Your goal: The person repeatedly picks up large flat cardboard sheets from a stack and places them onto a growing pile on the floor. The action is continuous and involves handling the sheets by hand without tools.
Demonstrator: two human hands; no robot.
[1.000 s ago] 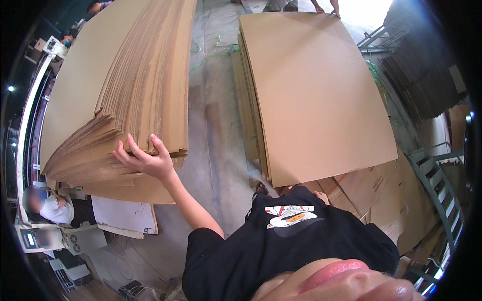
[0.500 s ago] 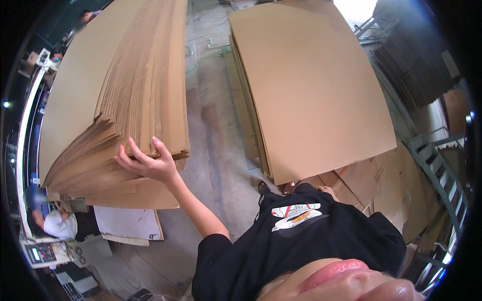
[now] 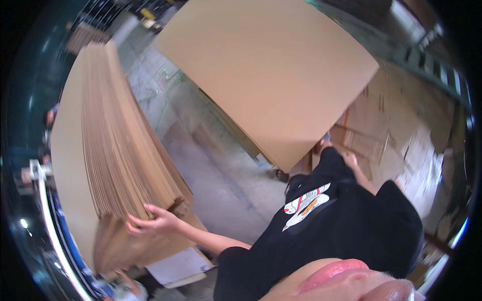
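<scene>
A tall stack of brown cardboard sheets (image 3: pixel 115 150) stands at the left. My left hand (image 3: pixel 150 220) is at its near edge, fingers tucked between the sheets and thumb below, gripping a bundle of them. My left forearm runs back toward my black shirt (image 3: pixel 341 226). My right hand (image 3: pixel 350 159) hangs by my side next to the corner of a second, lower cardboard stack (image 3: pixel 271 75); it holds nothing and its fingers look loose.
A strip of concrete floor (image 3: pixel 211 160) runs between the two stacks. Flattened boxes and scraps (image 3: pixel 391 125) lie at the right. A white sheet (image 3: pixel 175 266) lies on the floor by my feet. A metal rack (image 3: pixel 432 70) is at upper right. Another person (image 3: pixel 125 288) is at lower left.
The view has swung and tilted, so both stacks now lean across the picture. My left hand stays on the stack's near edge, with its fingers curled further in. My right hand has come into view.
</scene>
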